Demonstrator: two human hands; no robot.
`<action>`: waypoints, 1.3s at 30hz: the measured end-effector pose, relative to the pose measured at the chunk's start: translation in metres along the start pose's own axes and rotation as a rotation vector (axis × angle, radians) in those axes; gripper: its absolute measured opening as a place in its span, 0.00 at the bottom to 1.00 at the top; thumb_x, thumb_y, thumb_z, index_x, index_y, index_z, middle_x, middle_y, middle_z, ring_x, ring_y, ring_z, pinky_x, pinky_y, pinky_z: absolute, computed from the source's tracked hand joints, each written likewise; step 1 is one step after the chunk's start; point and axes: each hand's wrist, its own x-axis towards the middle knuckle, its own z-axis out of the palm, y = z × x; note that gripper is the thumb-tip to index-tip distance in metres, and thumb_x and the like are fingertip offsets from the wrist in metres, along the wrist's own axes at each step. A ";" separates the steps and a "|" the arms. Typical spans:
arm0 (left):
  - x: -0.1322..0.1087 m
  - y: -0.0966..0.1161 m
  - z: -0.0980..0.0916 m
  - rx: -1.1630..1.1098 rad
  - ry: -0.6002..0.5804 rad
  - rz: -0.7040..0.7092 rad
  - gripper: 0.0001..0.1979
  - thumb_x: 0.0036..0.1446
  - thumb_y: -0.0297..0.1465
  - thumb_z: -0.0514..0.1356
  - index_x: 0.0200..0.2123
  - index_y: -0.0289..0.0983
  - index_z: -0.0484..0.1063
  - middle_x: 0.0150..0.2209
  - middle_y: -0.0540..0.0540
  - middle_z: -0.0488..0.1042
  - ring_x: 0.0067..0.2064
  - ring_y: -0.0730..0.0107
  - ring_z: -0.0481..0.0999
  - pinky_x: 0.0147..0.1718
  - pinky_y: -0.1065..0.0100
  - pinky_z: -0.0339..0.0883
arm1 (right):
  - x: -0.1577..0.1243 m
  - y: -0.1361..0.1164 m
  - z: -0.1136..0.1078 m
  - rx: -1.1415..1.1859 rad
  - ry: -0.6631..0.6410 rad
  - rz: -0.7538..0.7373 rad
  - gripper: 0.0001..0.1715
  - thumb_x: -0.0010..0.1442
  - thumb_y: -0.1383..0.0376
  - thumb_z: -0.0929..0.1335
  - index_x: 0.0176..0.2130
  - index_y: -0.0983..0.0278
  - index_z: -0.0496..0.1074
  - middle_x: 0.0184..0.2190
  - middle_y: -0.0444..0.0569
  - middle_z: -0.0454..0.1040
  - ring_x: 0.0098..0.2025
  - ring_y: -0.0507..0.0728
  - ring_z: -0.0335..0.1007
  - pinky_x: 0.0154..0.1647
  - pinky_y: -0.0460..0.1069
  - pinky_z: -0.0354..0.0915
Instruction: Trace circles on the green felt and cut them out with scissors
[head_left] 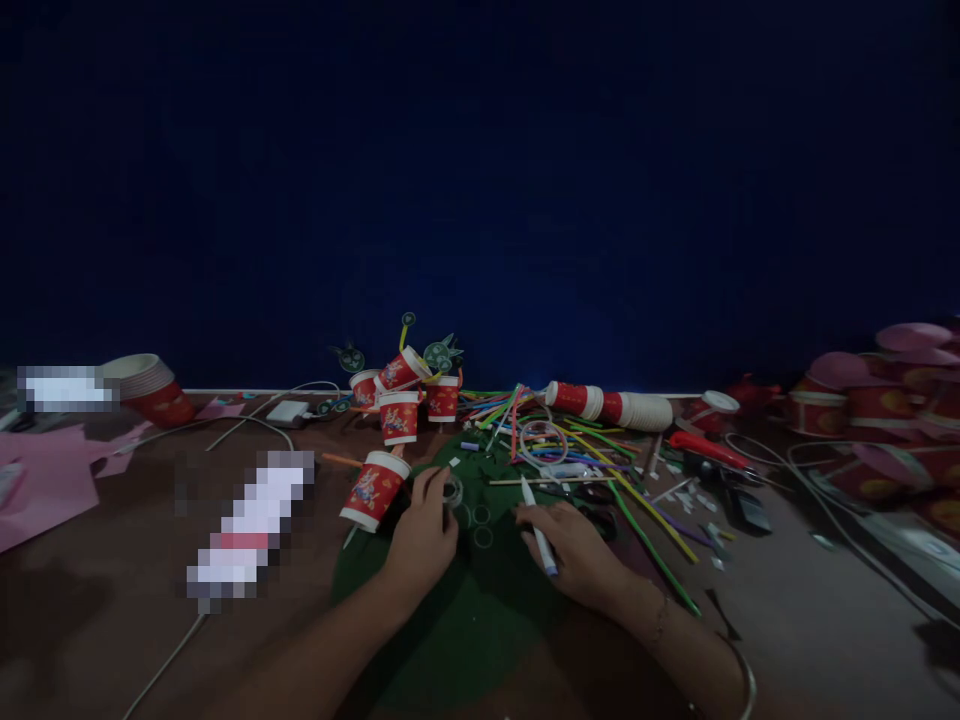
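My left hand (424, 530) rests on a dark green sheet (465, 640), its index finger and thumb curled about a small clear ring that looks like a tape roll (454, 490). Small circles (482, 538) are drawn on the sheet just right of it. In my right hand (566, 545) is a white marker (540, 525) with a blue end, slanting across the fingers, upper tip pointing away from me. Beside my left hand, a tilted red paper cup (377, 490) belongs to a figure of joined cups (400, 415) with straws and drawn green cutouts.
Coloured straws (600, 455) lie heaped behind my right hand, with nested paper cups (611, 405) beyond. A red-handled tool (709, 448) and white scraps sit to the right. At left are a blurred-out power strip (251, 530), cables, pink paper (52, 485) and stacked cups (146, 388).
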 end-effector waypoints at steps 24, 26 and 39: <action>-0.039 0.036 -0.004 0.212 -0.320 0.569 0.10 0.50 0.23 0.51 0.34 0.38 0.69 0.39 0.46 0.74 0.30 0.70 0.73 0.28 0.69 0.66 | 0.041 0.008 0.012 1.009 0.115 0.516 0.13 0.50 0.57 0.66 0.24 0.64 0.64 0.15 0.41 0.69 0.18 0.48 0.59 0.19 0.43 0.53; -0.037 0.037 -0.006 0.233 -0.332 0.543 0.11 0.51 0.23 0.50 0.33 0.37 0.70 0.38 0.46 0.74 0.29 0.69 0.72 0.27 0.68 0.65 | 0.040 0.005 0.011 0.974 0.134 0.534 0.12 0.49 0.58 0.67 0.23 0.63 0.61 0.13 0.38 0.66 0.16 0.48 0.57 0.18 0.43 0.51; -0.034 0.039 -0.009 0.251 -0.391 0.507 0.10 0.51 0.22 0.50 0.30 0.37 0.69 0.32 0.47 0.73 0.29 0.69 0.72 0.27 0.69 0.64 | 0.037 0.007 0.021 0.738 0.079 0.583 0.15 0.46 0.62 0.66 0.17 0.61 0.56 0.09 0.37 0.60 0.13 0.49 0.58 0.13 0.42 0.49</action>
